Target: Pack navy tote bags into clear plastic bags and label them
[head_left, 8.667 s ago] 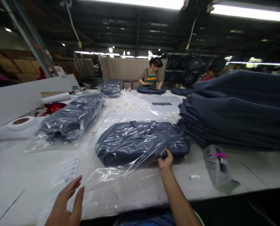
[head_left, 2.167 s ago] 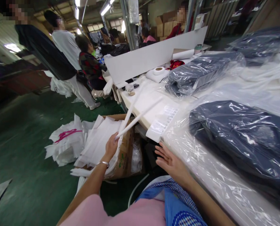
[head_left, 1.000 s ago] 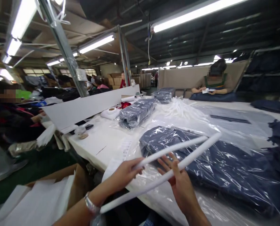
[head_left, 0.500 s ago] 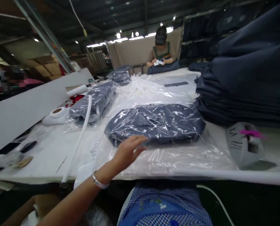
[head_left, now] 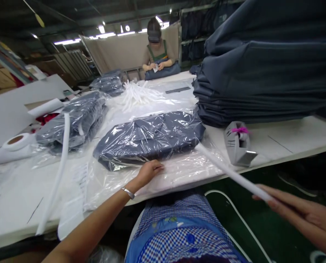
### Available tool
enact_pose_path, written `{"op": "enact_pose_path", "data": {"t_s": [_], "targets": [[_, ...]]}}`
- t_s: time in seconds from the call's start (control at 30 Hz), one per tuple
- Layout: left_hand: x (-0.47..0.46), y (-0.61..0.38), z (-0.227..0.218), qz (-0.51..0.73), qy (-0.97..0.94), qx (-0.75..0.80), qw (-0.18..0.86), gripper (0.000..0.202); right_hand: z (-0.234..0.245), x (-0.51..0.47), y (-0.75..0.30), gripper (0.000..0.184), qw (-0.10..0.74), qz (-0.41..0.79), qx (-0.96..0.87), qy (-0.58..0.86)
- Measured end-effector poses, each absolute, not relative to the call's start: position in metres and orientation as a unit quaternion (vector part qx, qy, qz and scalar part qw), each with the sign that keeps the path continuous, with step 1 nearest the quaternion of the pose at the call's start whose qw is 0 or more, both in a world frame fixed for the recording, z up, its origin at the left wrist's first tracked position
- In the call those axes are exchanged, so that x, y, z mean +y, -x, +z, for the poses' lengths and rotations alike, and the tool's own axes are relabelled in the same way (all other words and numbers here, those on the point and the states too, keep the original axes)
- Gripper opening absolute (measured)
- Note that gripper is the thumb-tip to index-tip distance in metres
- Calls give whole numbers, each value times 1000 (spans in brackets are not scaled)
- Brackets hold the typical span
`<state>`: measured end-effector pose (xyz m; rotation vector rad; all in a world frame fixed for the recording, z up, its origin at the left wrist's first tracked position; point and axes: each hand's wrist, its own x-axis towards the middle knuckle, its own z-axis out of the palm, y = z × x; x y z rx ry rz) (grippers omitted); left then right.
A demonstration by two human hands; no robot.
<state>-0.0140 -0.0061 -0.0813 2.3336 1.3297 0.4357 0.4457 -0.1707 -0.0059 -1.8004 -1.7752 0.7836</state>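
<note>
A dark blue bundle of folded fabric in a clear plastic bag [head_left: 149,137] lies on the table in front of me. My left hand [head_left: 149,172], with a silver bangle at its wrist, has its fingers curled together on the loose clear film at the bag's near side. At the lower right, my right hand [head_left: 302,213] grips one end of a long white flexible strip [head_left: 231,173]. The strip slants up and left, its far tip by the bag's right corner. A similar white strip [head_left: 62,160] lies at the left.
A tall stack of dark fabric [head_left: 250,80] rises at the right, with a grey tape dispenser [head_left: 234,146] before it. More bagged bundles [head_left: 82,111], a white roll [head_left: 17,142] and a pile of white strips [head_left: 141,93] occupy the table. A co-worker [head_left: 157,54] handles something small opposite.
My left hand has lowered and closed at the bag's near side. My right hand has come into view with a white strip. The view has swung to the right.
</note>
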Motion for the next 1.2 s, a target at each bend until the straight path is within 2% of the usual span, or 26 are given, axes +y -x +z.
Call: {"op": "enact_pose_path", "data": {"t_s": [0.13,0.27,0.37,0.5,0.6,0.7,0.83,0.97,1.07,1.2], "targets": [[-5,7,-29,139,-854,494,83,24,-11,-167,-407,40,128,440,-680,573],[15,-7,36,157,-852,499,-25,31,-9,-137,-339,42,116,373,-746,539],[35,-14,65,100,-865,491,-34,41,-14,-108,-281,39,118,306,-800,503],[51,-8,50,-42,-902,427,-49,84,-23,-82,-212,38,124,256,-828,482],[58,0,25,-118,-903,407,-65,95,-22,-79,-171,39,106,247,-869,416],[67,3,16,-150,-888,431,-54,93,-14,-78,-139,35,64,254,-921,289],[84,5,34,-161,-883,439,-39,85,-4,-58,-112,28,29,278,-946,166],[98,10,56,-154,-889,431,-5,81,-1,-35,-109,29,11,221,-949,225],[105,11,61,-157,-897,413,8,80,5,-35,-111,22,14,161,-949,269],[110,9,61,-163,-901,401,12,79,9,-39,-105,24,52,215,-956,194]]}}
